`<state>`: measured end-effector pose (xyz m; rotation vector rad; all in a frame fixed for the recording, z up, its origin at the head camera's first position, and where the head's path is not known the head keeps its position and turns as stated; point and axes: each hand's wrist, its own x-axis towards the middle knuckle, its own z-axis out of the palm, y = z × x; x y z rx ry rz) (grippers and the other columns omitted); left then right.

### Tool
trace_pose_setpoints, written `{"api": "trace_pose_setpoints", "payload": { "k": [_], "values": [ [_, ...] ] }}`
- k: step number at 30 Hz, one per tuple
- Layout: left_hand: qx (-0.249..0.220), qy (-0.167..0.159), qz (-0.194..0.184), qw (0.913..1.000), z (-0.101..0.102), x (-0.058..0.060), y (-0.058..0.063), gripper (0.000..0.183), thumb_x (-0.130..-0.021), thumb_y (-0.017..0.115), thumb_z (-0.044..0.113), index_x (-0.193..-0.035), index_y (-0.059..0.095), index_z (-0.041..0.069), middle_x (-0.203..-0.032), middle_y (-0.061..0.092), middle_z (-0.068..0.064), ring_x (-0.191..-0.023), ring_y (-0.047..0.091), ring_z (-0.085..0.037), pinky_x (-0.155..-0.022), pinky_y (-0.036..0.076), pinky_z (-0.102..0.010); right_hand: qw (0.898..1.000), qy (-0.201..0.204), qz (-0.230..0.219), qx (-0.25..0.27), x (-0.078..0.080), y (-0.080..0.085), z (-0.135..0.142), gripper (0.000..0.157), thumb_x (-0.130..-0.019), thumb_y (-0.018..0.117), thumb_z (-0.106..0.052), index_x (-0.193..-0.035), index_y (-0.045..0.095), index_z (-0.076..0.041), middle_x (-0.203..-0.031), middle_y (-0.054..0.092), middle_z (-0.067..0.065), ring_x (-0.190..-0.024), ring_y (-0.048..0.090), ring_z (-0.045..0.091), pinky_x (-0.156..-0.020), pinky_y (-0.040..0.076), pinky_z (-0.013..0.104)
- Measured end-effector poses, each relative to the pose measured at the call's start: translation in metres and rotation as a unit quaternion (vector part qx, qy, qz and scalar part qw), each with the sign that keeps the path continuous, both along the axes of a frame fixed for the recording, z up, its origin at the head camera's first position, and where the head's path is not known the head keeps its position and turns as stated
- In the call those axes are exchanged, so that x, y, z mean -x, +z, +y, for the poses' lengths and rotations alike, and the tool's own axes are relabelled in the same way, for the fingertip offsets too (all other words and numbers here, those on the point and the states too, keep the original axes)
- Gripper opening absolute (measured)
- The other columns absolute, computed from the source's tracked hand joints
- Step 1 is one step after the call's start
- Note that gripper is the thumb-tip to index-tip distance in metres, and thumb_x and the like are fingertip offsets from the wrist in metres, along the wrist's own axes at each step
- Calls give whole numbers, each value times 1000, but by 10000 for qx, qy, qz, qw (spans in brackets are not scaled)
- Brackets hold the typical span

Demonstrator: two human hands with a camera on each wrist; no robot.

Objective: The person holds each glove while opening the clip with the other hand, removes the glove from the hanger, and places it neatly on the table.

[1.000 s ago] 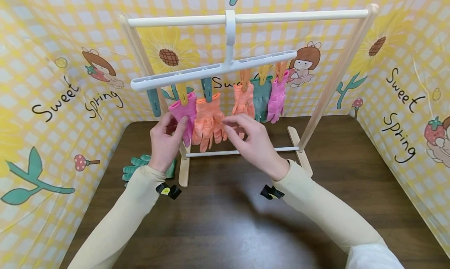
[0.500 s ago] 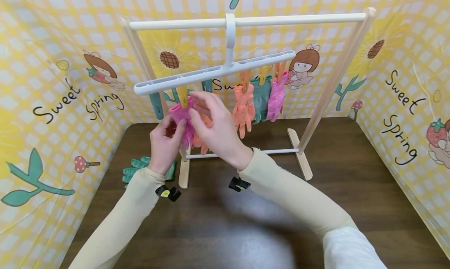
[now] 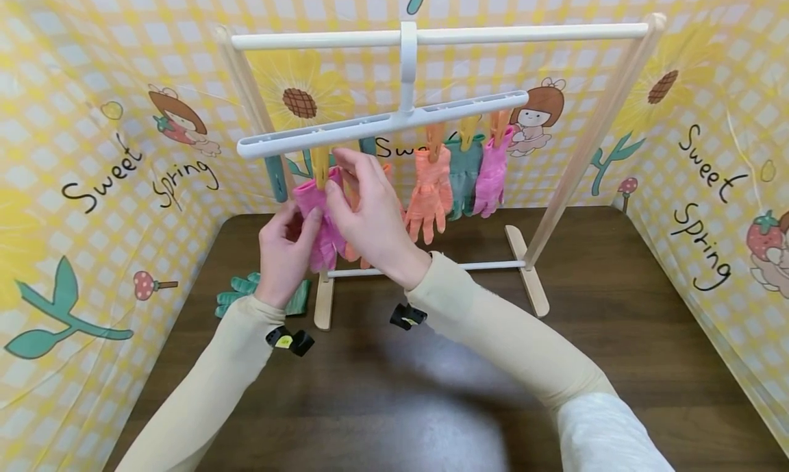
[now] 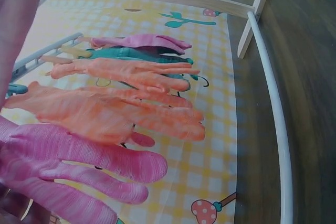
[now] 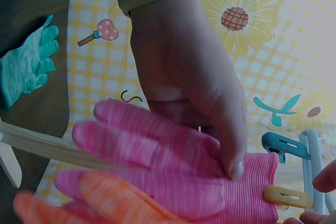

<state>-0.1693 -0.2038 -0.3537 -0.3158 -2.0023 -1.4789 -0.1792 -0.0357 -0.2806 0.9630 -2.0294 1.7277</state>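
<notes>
A pink knit glove [image 3: 329, 242] hangs by its cuff from a yellow clothespin [image 3: 320, 165] on the grey hanger [image 3: 364, 126]. My left hand [image 3: 282, 249] holds this glove just below the cuff, its thumb in front and its fingers behind. Close to the same cuff and clothespin is my right hand [image 3: 377, 222]; in the right wrist view its fingertips [image 5: 326, 178] stand apart on either side of the clothespin. An orange glove [image 4: 100, 111], largely covered by the right hand in the head view, hangs beside the pink one.
Farther right hang another orange glove [image 3: 429, 194], a green glove [image 3: 465, 177] and a second pink glove [image 3: 492, 174]. A blue clothespin [image 3: 276, 177] hangs at the left end. Another green glove [image 3: 298, 299] lies on the table. A wooden rack [image 3: 604, 136] supports the hanger.
My right hand has moved left from beside the orange glove to the pink glove's cuff and clothespin. The left hand keeps its hold. The hanger has swayed slightly.
</notes>
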Motion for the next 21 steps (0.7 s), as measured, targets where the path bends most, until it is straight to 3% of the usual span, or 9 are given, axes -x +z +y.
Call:
{"api": "trace_pose_setpoints", "payload": {
  "k": [6,13,21],
  "values": [
    [-417,-400,-218,9981,0,-4,1,23,-103,65,8,-117,70,-8,-89,70,7,-70,62,-7,-61,51,-18,9982,143,-520,-251,8,3,1,46,-108,52,-9,-149,44,8,-149,50,22,-140,51,25,-112,39,19],
    [-545,-535,-427,9962,-1,-9,4,27,-103,63,8,-125,67,-9,-91,72,9,-72,66,-6,-63,54,-19,9945,156,-976,-342,16,5,-3,46,-111,49,-22,-151,48,2,-148,57,17,-135,57,20,-107,45,21],
    [-486,-546,-520,9960,-1,-11,1,25,-103,63,5,-121,66,-12,-87,71,12,-70,65,-4,-62,53,-18,9900,450,-1337,76,27,7,-8,34,-111,51,-21,-137,59,0,-116,69,14,-108,63,17,-95,50,24]
  ]
}}
